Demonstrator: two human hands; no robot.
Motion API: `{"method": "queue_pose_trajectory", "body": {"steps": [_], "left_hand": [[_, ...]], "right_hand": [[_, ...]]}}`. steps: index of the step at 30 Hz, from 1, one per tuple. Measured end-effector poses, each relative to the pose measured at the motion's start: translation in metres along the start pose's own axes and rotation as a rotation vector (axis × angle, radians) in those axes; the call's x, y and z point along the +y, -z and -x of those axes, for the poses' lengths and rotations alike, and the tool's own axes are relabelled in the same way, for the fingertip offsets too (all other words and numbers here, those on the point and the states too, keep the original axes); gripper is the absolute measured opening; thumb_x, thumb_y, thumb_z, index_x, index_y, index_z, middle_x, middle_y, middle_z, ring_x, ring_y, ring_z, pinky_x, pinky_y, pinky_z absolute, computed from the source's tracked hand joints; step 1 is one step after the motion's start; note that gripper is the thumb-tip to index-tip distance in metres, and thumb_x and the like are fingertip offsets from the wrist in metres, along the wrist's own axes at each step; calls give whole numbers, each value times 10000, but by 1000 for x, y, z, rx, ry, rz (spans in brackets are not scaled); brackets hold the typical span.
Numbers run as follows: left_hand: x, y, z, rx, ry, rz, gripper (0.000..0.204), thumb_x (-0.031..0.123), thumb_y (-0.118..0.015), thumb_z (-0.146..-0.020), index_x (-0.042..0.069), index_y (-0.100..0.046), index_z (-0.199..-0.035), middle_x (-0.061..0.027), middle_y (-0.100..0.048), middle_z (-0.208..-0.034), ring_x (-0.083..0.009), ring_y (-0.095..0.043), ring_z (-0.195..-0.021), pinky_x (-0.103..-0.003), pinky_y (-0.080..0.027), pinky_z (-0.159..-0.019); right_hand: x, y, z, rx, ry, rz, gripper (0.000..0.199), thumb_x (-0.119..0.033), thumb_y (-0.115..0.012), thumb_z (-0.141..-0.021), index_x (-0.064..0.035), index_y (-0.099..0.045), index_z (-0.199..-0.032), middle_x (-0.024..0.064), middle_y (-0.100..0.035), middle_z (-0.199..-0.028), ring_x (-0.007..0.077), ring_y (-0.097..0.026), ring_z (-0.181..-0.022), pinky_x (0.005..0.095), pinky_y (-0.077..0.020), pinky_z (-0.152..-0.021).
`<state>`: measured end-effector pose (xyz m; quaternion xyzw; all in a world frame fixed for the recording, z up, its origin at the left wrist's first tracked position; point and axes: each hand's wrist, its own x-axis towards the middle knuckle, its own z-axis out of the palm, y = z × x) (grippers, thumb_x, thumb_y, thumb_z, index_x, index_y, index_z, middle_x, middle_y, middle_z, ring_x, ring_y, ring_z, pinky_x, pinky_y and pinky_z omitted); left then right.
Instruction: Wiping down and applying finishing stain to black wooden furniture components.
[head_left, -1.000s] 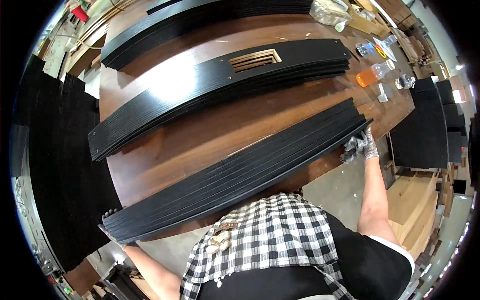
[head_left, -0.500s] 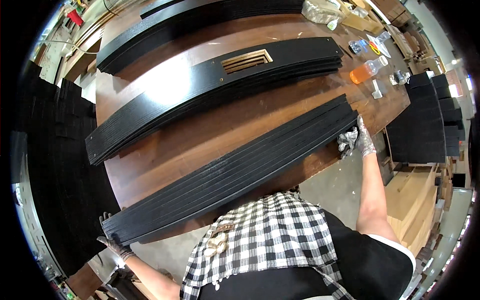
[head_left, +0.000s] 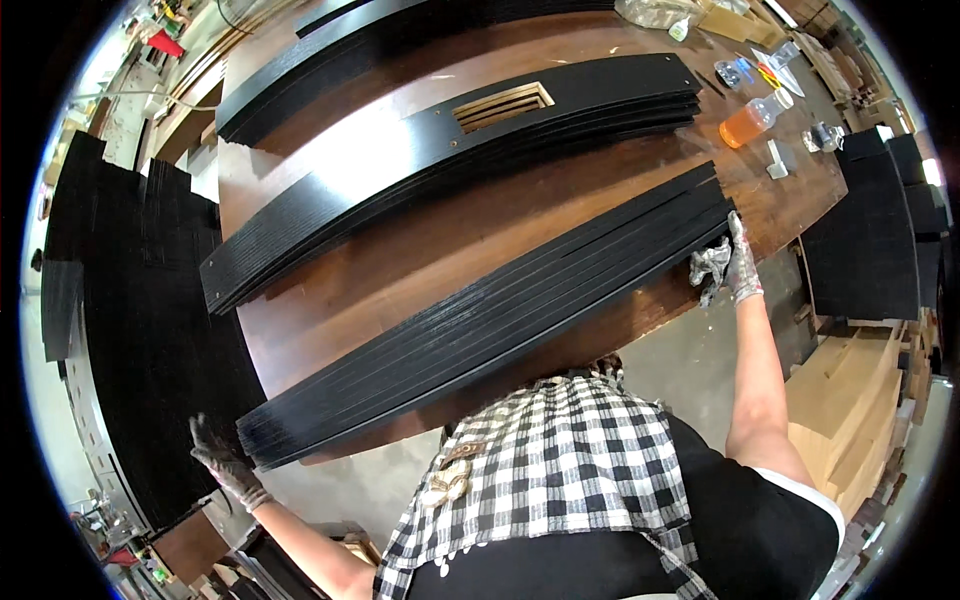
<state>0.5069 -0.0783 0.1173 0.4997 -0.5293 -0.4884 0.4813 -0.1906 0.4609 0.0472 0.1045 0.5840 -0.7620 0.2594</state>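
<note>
A fanned stack of long, slightly curved black boards (head_left: 490,315) lies slantwise along the near edge of the brown table (head_left: 290,335). Just off its left end is my left hand (head_left: 228,468) in a dark-stained glove, fingers spread, holding nothing. At the opposite end, my gloved right hand (head_left: 741,265) rests its fingertips against the board ends. A crumpled grey cloth (head_left: 710,268) is held at that hand's thumb side. Behind lies another stack of curved black boards (head_left: 590,95), its top board having a rectangular cutout that shows bare wood.
More black boards (head_left: 400,45) lie at the table's far side. A bottle of orange liquid (head_left: 752,120), yellow-handled scissors (head_left: 768,76) and a small white piece (head_left: 777,160) are at the right. Black panels (head_left: 150,330) stand left; pale wood boards (head_left: 845,400) are stacked right.
My left hand has come away from the left end of the board stack, fingers spread. My right hand stays at the other end with the cloth. The whole view has shifted slightly.
</note>
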Motion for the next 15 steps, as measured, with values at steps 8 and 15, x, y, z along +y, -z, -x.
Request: {"method": "queue_pose_trajectory", "body": {"steps": [8,15], "left_hand": [[73,-331,187,-1246,-672,-1279,1196,507,-842,-489,127,-276,-1472,-201,-199,-1526,-449,-142,-1402,-630,-98,-1113],[66,-347,191,-1180,-712,-1267,1130,356,-862,-475,160,-324,-1449,-165,-380,-1400,-371,-372,-1277,-494,-279,-1058]], "right_hand": [[5,-6,6,130,-78,44,709,-555,-553,-883,-82,-371,-1380,157,-641,-1072,325,-659,-640,444,-577,-615],[-11,49,-6,11,144,-48,593,-140,-581,-916,-132,-334,-1455,113,-545,-1312,243,-528,-1193,470,-396,-1027]]}}
